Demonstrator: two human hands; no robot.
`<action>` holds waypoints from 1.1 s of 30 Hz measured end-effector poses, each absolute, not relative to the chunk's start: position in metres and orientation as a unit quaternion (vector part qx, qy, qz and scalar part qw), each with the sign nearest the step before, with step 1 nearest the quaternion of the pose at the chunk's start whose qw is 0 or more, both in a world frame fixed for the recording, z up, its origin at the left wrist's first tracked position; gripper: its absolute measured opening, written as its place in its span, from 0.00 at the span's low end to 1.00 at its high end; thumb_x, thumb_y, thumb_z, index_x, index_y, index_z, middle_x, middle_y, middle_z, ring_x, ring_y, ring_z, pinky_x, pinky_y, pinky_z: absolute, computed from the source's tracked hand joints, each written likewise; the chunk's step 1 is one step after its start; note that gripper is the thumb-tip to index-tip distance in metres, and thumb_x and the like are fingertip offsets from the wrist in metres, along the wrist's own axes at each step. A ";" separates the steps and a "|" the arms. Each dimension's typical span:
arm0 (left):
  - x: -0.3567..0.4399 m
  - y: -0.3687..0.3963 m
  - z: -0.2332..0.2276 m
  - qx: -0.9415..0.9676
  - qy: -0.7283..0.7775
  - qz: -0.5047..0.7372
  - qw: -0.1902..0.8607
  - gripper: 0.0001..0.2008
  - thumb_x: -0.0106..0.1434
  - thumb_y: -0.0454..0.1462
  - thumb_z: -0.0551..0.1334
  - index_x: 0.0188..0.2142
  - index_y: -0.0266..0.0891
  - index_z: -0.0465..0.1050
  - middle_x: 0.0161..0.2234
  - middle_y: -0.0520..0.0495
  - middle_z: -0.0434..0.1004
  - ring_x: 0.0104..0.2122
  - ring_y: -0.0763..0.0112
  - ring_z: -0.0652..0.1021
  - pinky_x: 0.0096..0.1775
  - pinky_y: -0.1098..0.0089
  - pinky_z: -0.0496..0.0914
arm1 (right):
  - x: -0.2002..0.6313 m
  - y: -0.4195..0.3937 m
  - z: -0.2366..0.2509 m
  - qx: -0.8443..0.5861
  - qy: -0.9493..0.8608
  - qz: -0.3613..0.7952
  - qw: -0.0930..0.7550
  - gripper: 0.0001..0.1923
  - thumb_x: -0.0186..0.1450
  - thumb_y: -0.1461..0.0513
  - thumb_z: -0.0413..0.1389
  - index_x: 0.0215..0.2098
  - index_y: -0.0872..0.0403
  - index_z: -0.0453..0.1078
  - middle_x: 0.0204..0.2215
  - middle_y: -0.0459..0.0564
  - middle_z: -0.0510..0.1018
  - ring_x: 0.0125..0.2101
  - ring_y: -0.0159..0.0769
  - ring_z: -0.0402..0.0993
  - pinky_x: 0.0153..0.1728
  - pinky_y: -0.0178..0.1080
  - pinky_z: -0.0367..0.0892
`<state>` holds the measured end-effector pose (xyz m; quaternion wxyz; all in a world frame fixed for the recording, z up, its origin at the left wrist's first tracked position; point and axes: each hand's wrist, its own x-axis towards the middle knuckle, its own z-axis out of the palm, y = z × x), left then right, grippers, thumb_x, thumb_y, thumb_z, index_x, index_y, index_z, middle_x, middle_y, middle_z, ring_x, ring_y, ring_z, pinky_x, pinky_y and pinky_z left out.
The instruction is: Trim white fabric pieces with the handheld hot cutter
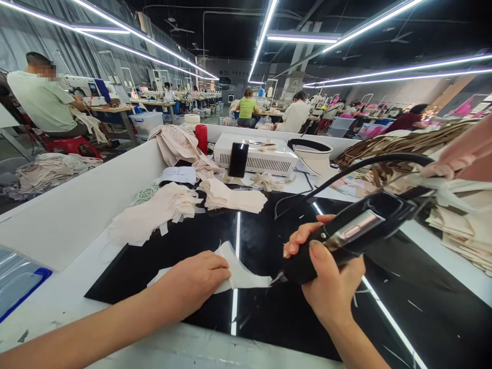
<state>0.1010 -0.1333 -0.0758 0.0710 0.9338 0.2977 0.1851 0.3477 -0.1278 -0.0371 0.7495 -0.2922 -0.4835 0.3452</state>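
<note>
My right hand [334, 277] is wrapped round a black corded handheld cutter [346, 230] with a silver panel, tilted so its pointed metal tip faces down and left. The tip is at the right end of a white fabric piece [244, 274] lying on a glossy black board [269, 312]. My left hand [203, 274] presses on that fabric with bent fingers held together, covering its middle. Behind my left hand lie a stack of pale fabric pieces [234, 196] and another pale stack [157, 212].
Another person's hand [442, 166] holds pale cloth near the cutter's cable. A white vented box [261, 154] stands behind the board, a phone [238, 160] leaning on it. Beside it are a red cylinder [200, 138] and cloth heaps. More fabric [457, 230] is piled at right; thin scraps lie on the board.
</note>
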 end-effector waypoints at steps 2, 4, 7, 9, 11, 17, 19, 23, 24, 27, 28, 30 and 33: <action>0.108 -0.141 -0.067 0.930 0.326 0.144 0.085 0.11 0.73 0.25 0.57 0.45 0.37 0.77 0.44 0.44 0.79 0.42 0.65 0.79 0.45 0.68 0.74 | 0.348 -0.122 -0.036 -0.291 -0.473 0.345 0.757 0.16 0.65 0.60 0.66 0.49 0.47 0.70 0.29 0.41 0.77 0.24 0.32 0.74 0.24 0.38 0.74; 0.118 -0.148 -0.054 0.923 0.357 0.086 0.114 0.10 0.73 0.27 0.58 0.40 0.37 0.77 0.41 0.46 0.78 0.38 0.67 0.79 0.42 0.69 0.73 | 0.347 -0.119 -0.034 -0.288 -0.466 0.345 0.762 0.16 0.65 0.60 0.66 0.49 0.47 0.70 0.29 0.40 0.77 0.24 0.32 0.74 0.24 0.38 0.74; 0.131 -0.148 -0.039 0.911 0.382 0.026 0.155 0.11 0.75 0.29 0.56 0.37 0.38 0.76 0.39 0.48 0.77 0.33 0.70 0.79 0.37 0.70 0.72 | 0.344 -0.118 -0.032 -0.280 -0.469 0.350 0.761 0.16 0.65 0.59 0.67 0.49 0.47 0.70 0.29 0.40 0.77 0.24 0.32 0.73 0.24 0.37 0.74; 0.136 -0.139 -0.036 0.912 0.380 0.032 0.152 0.09 0.75 0.31 0.58 0.40 0.38 0.76 0.40 0.48 0.77 0.35 0.68 0.79 0.39 0.69 0.72 | 0.342 -0.118 -0.033 -0.275 -0.473 0.356 0.758 0.16 0.65 0.59 0.67 0.49 0.46 0.71 0.29 0.40 0.77 0.24 0.32 0.74 0.24 0.37 0.74; 0.140 -0.126 -0.037 0.923 0.348 0.070 0.147 0.03 0.74 0.32 0.63 0.46 0.39 0.75 0.44 0.47 0.79 0.44 0.63 0.80 0.47 0.66 0.74 | 0.340 -0.118 -0.034 -0.275 -0.471 0.360 0.757 0.16 0.65 0.58 0.67 0.49 0.46 0.71 0.29 0.40 0.77 0.24 0.31 0.74 0.25 0.37 0.74; 0.143 -0.095 -0.048 0.934 0.252 0.088 0.238 0.23 0.66 0.37 0.74 0.57 0.41 0.71 0.59 0.42 0.77 0.68 0.55 0.68 0.66 0.56 0.66 | 0.335 -0.117 -0.039 -0.267 -0.468 0.370 0.757 0.18 0.65 0.57 0.68 0.50 0.46 0.70 0.30 0.39 0.77 0.24 0.30 0.75 0.25 0.37 0.74; 0.142 -0.091 -0.050 0.931 0.253 0.064 0.254 0.24 0.66 0.39 0.74 0.59 0.43 0.71 0.60 0.41 0.76 0.70 0.52 0.65 0.68 0.50 0.63 | 0.333 -0.117 -0.040 -0.260 -0.471 0.375 0.755 0.18 0.66 0.57 0.68 0.51 0.46 0.69 0.31 0.39 0.78 0.24 0.30 0.75 0.25 0.37 0.74; 0.138 -0.088 -0.053 0.925 0.260 0.031 0.276 0.25 0.67 0.41 0.72 0.61 0.46 0.70 0.60 0.45 0.77 0.73 0.47 0.59 0.70 0.36 0.52 | 0.329 -0.116 -0.040 -0.251 -0.470 0.385 0.754 0.18 0.66 0.57 0.68 0.51 0.46 0.69 0.31 0.39 0.78 0.24 0.30 0.75 0.25 0.36 0.75; 0.137 -0.088 -0.053 0.924 0.262 0.026 0.276 0.24 0.67 0.41 0.73 0.60 0.46 0.70 0.60 0.46 0.78 0.73 0.46 0.59 0.70 0.35 0.51 | 0.329 -0.115 -0.039 -0.248 -0.469 0.386 0.755 0.18 0.66 0.57 0.68 0.51 0.46 0.69 0.31 0.39 0.78 0.24 0.30 0.75 0.25 0.36 0.75; 0.136 -0.087 -0.053 0.925 0.268 0.022 0.269 0.22 0.66 0.42 0.73 0.57 0.46 0.72 0.60 0.46 0.77 0.73 0.46 0.59 0.69 0.32 0.50 | 0.327 -0.114 -0.038 -0.242 -0.470 0.390 0.754 0.18 0.66 0.57 0.68 0.51 0.45 0.69 0.31 0.39 0.78 0.24 0.30 0.75 0.24 0.35 0.74; 0.137 -0.087 -0.052 0.925 0.269 0.022 0.267 0.21 0.66 0.42 0.74 0.55 0.46 0.72 0.61 0.46 0.77 0.73 0.46 0.60 0.69 0.32 0.49 | 0.326 -0.113 -0.038 -0.241 -0.471 0.390 0.754 0.18 0.66 0.56 0.68 0.50 0.45 0.70 0.31 0.39 0.78 0.24 0.30 0.75 0.23 0.35 0.74; 0.137 -0.088 -0.051 0.926 0.269 0.020 0.264 0.19 0.67 0.41 0.73 0.54 0.45 0.73 0.60 0.46 0.77 0.73 0.46 0.60 0.69 0.31 0.49 | 0.326 -0.113 -0.039 -0.241 -0.475 0.390 0.751 0.18 0.66 0.56 0.68 0.51 0.45 0.70 0.32 0.39 0.78 0.25 0.30 0.75 0.24 0.35 0.75; 0.139 -0.088 -0.049 0.927 0.268 0.016 0.263 0.18 0.68 0.40 0.72 0.55 0.45 0.73 0.60 0.47 0.78 0.73 0.46 0.60 0.69 0.30 0.48 | 0.325 -0.114 -0.041 -0.244 -0.478 0.389 0.749 0.17 0.66 0.56 0.67 0.50 0.45 0.70 0.31 0.39 0.78 0.25 0.30 0.74 0.26 0.36 0.75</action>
